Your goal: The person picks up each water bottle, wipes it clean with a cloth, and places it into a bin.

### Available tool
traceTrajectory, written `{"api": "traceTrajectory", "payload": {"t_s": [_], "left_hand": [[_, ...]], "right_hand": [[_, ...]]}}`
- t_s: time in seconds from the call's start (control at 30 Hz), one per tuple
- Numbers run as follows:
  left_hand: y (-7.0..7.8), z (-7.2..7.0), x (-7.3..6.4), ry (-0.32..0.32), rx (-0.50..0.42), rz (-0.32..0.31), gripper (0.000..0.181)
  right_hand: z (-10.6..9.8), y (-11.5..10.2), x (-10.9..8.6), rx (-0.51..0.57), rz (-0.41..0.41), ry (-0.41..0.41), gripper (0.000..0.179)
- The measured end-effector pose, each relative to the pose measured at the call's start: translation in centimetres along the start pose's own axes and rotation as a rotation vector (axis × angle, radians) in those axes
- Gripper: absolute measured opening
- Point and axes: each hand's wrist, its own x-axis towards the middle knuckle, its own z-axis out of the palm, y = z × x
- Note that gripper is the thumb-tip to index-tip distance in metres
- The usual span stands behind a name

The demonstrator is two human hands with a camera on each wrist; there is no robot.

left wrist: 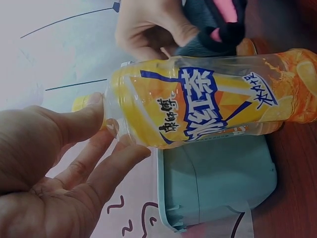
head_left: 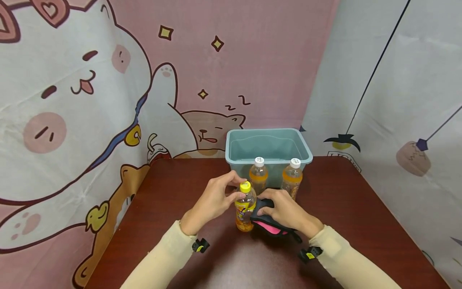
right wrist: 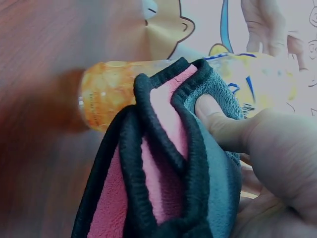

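My left hand (head_left: 221,195) pinches the yellow cap (head_left: 245,187) of a plastic iced tea bottle (head_left: 244,214), which stands upright on the table. A yellow and orange label with blue lettering wraps this bottle (left wrist: 198,101). In my right hand (head_left: 285,209) is a folded cloth (head_left: 265,218), dark grey outside and pink inside with black edging. The thumb presses on the grey side of the cloth (right wrist: 218,144). In the head view the cloth sits right beside the bottle's label, overlapping its right edge.
Behind the hands stand two white-capped bottles, a left one (head_left: 258,176) and a right one (head_left: 291,178), both with orange bands. A pale blue-green plastic bin (head_left: 268,163) is at the table's back edge. The reddish-brown table (head_left: 173,192) meets a cartoon-printed curtain (head_left: 274,60).
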Motion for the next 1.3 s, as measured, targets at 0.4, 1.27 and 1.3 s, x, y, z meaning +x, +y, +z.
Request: {"api": "traceTrajectory", "payload": {"t_s": [0.4, 1.27, 1.3], "left_hand": [[0.1, 0.0, -0.1, -0.008, 0.0, -0.02, 0.036], [0.1, 0.1, 0.0, -0.005, 0.0, -0.008, 0.032], [0.1, 0.1, 0.0, -0.005, 0.0, -0.008, 0.032]], "right_hand": [[-3.0, -2.2, 0.6, 0.072, -0.008, 0.079, 0.04], [-3.8, -4.0, 1.7, 0.096, -0.022, 0.13, 0.035], [-3.9, -4.1, 1.7, 0.094, -0.021, 0.126, 0.035]]}}
